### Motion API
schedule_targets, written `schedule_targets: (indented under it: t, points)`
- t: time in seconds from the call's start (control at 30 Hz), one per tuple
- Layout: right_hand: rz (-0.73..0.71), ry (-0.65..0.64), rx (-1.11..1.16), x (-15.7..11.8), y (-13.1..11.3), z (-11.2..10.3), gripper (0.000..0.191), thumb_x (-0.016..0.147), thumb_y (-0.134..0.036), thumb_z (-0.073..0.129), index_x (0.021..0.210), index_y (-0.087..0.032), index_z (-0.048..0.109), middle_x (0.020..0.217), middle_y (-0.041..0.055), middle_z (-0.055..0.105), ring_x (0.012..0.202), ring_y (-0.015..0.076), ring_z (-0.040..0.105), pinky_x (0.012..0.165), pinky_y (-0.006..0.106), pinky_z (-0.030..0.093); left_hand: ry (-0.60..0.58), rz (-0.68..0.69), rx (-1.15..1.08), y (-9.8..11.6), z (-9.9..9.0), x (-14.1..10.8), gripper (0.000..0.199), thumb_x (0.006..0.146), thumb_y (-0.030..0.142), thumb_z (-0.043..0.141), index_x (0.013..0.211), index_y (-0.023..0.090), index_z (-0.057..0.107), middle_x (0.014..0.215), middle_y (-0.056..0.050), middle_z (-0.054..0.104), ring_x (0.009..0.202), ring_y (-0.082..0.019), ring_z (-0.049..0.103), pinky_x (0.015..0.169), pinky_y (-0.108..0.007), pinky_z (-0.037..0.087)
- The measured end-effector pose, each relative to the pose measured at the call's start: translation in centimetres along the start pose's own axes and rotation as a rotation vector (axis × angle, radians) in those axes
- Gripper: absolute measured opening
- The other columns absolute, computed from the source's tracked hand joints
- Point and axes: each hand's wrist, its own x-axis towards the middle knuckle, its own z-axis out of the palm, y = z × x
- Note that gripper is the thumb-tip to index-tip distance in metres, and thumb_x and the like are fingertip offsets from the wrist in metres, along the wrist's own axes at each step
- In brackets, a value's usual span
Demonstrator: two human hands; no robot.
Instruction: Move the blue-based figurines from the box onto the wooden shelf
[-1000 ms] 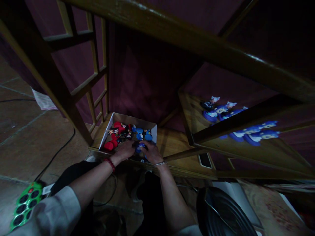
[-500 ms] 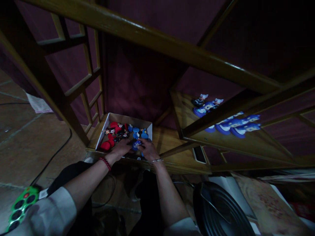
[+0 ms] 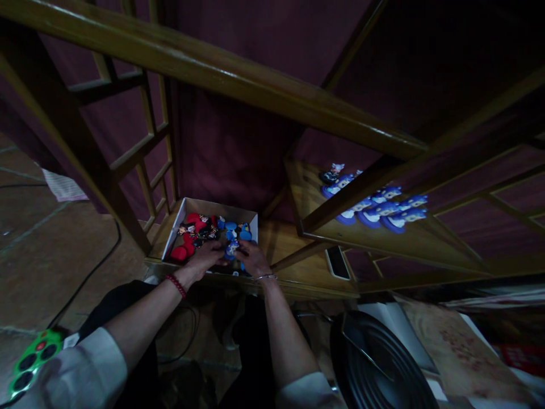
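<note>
A shallow cardboard box (image 3: pixel 168 245) on the low wooden shelf holds red figures (image 3: pixel 182 250) at its left and blue ones (image 3: pixel 231 226) at its right. Over the front of the box, my left hand (image 3: pixel 208 255) wears a red bead bracelet at the wrist, its fingertips near a blue-and-white figure (image 3: pixel 232 249). My right hand (image 3: pixel 254 258), with a silver bracelet, has its fingers closed on that figure from the right side. Whether my left fingers touch it is too dark to tell.
More blue figures (image 3: pixel 374 211) stand on a raised shelf (image 3: pixel 313 213) at the right, behind a slanting wooden bar. A phone (image 3: pixel 338 262) lies on the lower shelf. A black ribbed stool (image 3: pixel 383 363) is at lower right, a green device (image 3: pixel 34 360) at lower left.
The camera view has shifted slightly. Both hands remain at the box, and the blue figure between them is turned a little, showing more white.
</note>
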Motion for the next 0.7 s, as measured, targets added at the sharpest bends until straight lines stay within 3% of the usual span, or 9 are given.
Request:
schedule_targets:
  t: [0.27, 0.47, 0.7]
  points:
    - [0.029, 0.039, 0.087, -0.1, 0.4, 0.1, 0.032, 0.071, -0.022, 0.052, 0.103, -0.022, 0.056, 0.095, 0.0007, 0.063, 0.086, 0.0142, 0.058, 0.081, 0.03, 0.045, 0.017, -0.01, -0.127, -0.4, -0.2, -0.4, 0.011, 0.065, 0.012, 0.061, 0.076, 0.01, 0.056, 0.069, -0.005, 0.063, 0.059, -0.012, 0.06, 0.062, -0.027, 0.051]
    - [0.054, 0.094, 0.198, -0.8, -0.2, 0.5, 0.033, 0.07, -0.023, 0.052, 0.103, -0.02, 0.056, 0.097, 0.0017, 0.062, 0.088, 0.0147, 0.058, 0.078, 0.03, 0.047, -0.08, 0.045, -0.134, -0.3, -0.4, -1.5, 0.021, 0.064, 0.016, 0.064, 0.083, 0.01, 0.059, 0.081, -0.006, 0.064, 0.07, -0.012, 0.06, 0.072, -0.029, 0.049]
    - [-0.03, 0.115, 0.252, -2.4, -1.6, 0.6, 0.029, 0.07, -0.024, 0.052, 0.098, -0.018, 0.058, 0.095, 0.0017, 0.064, 0.089, 0.0154, 0.058, 0.083, 0.032, 0.044, 0.014, 0.023, -0.161, 0.6, 0.5, -3.8, 0.026, 0.058, 0.015, 0.069, 0.082, 0.009, 0.059, 0.074, -0.005, 0.064, 0.064, -0.011, 0.059, 0.068, -0.027, 0.05]
